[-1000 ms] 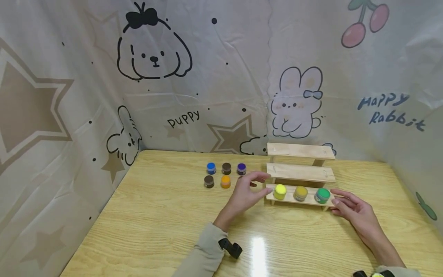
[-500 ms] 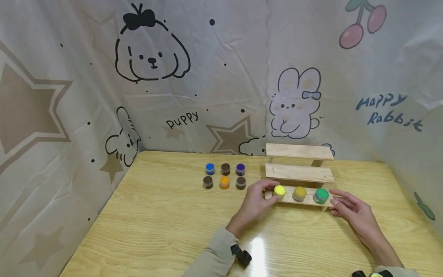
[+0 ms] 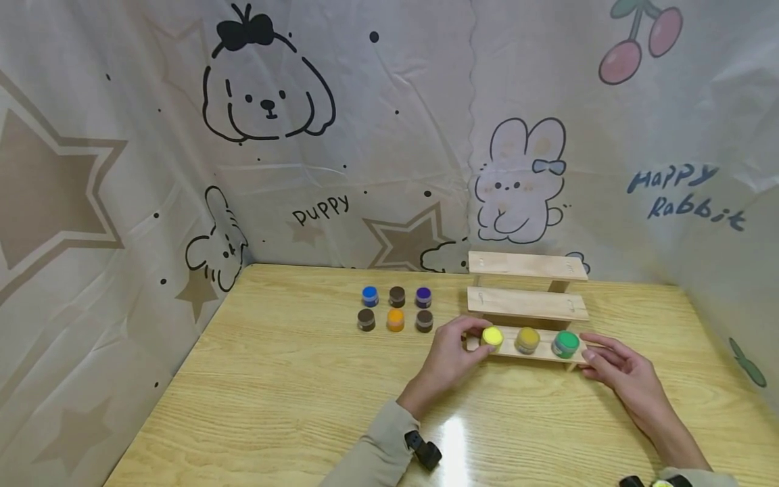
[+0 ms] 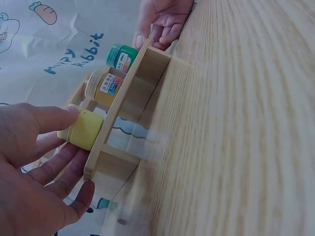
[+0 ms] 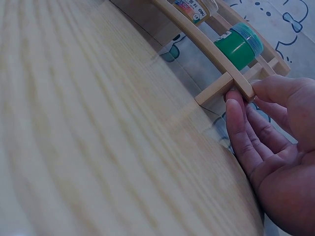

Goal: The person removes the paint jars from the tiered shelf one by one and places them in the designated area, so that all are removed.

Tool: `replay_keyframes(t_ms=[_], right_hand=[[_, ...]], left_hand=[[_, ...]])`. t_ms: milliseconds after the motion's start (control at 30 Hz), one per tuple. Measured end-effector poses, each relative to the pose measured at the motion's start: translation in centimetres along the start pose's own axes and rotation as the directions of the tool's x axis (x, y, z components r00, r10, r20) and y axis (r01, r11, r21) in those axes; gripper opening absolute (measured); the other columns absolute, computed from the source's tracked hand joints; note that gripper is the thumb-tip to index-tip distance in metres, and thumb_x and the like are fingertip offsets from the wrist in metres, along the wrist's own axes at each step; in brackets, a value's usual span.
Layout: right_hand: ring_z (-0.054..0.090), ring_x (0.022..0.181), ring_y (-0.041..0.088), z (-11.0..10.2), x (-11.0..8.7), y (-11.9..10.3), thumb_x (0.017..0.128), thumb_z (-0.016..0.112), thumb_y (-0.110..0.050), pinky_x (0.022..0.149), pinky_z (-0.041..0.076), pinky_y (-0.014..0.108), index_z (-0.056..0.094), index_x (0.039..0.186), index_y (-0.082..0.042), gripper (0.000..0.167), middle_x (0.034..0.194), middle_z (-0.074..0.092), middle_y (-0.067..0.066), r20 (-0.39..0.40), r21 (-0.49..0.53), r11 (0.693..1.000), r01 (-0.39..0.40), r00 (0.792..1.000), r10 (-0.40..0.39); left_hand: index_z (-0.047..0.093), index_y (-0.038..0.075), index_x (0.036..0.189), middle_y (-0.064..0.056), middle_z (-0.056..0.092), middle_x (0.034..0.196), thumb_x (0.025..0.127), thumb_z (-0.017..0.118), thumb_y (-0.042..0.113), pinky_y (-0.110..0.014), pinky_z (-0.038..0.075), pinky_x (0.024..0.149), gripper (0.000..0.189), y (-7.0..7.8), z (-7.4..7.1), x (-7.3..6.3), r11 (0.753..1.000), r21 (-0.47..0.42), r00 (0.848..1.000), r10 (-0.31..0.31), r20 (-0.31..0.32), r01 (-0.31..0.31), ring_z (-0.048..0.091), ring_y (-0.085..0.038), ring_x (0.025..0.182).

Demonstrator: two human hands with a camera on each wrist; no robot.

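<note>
A three-step wooden display stand (image 3: 526, 303) is at the back right of the table. On its lowest step sit a yellow paint jar (image 3: 492, 338), an ochre paint jar (image 3: 527, 341) and a green paint jar (image 3: 566, 344), in a row. My left hand (image 3: 447, 355) holds the yellow jar between thumb and fingers at the step's left end; the left wrist view shows the thumb against the jar's side (image 4: 87, 129). With thumb and fingers, my right hand (image 3: 629, 382) grips the step's right end, beside the green jar; in the right wrist view, some fingers reach under the board.
Left of the stand, several more paint jars stand in two rows, among them a blue jar (image 3: 370, 296), a purple jar (image 3: 423, 297) and an orange jar (image 3: 395, 320). A printed curtain (image 3: 389, 135) hangs behind the wood-grain table (image 3: 274, 379).
My left hand has moved right from beside the step's left end and closed round the yellow jar; it stays there over the last half second. The right hand keeps its place on the stand.
</note>
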State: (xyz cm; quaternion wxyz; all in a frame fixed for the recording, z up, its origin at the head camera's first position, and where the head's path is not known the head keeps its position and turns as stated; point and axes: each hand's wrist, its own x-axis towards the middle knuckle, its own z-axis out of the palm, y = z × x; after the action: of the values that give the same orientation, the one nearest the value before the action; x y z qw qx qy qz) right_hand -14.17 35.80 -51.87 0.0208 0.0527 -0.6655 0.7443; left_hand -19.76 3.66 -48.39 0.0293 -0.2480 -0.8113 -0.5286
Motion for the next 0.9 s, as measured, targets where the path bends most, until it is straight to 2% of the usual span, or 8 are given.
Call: replay_keyframes(t_ms=[333,533,700,900], right_hand=[[0.072,0.095,0.010,0.0,-0.2,0.0,0.101,0.061,0.000,0.080,0.060,0.029,0.057,0.140,0.004,0.039,0.122,0.072,-0.007,-0.009,-0.004,1.000,0.003,1.000,-0.003],[0.072,0.095,0.010,0.1,-0.2,0.0,0.102,0.061,-0.001,0.081,0.060,0.029,0.056,0.141,0.004,0.040,0.122,0.072,-0.007,-0.006,-0.006,1.000,-0.001,1.000,0.001],[0.072,0.095,0.010,0.1,-0.1,0.0,0.102,0.061,-0.001,0.081,0.060,0.029,0.056,0.141,0.004,0.040,0.122,0.072,-0.006,-0.006,-0.010,1.000,0.002,1.000,-0.003],[0.072,0.095,0.009,0.1,0.0,0.0,0.101,0.063,-0.003,0.080,0.060,0.029,0.058,0.140,0.001,0.039,0.122,0.072,-0.008,-0.016,-0.026,1.000,-0.008,1.000,0.008]], left_hand=[[0.073,0.008,0.117,0.000,0.072,0.108,0.085,0.084,0.007,-0.024,0.057,0.081,0.034,0.0,-0.6,-0.5,1.000,-0.012,1.000,0.021,0.003,-0.021,0.066,-0.009,0.092],[0.072,0.009,0.120,0.001,0.072,0.113,0.087,0.082,0.009,-0.031,0.057,0.086,0.035,0.2,-1.4,-1.1,1.000,-0.022,1.000,-0.003,-0.015,0.003,0.067,-0.015,0.100],[0.072,0.011,0.120,0.002,0.072,0.114,0.088,0.082,0.011,-0.034,0.057,0.086,0.033,-0.2,-1.9,-1.4,0.999,-0.037,1.000,0.005,-0.028,-0.006,0.067,-0.013,0.101],[0.072,0.010,0.121,0.001,0.072,0.114,0.088,0.082,0.012,-0.036,0.057,0.087,0.035,-0.7,-3.2,-2.3,0.998,-0.060,0.999,-0.021,-0.039,0.019,0.067,-0.013,0.102]])
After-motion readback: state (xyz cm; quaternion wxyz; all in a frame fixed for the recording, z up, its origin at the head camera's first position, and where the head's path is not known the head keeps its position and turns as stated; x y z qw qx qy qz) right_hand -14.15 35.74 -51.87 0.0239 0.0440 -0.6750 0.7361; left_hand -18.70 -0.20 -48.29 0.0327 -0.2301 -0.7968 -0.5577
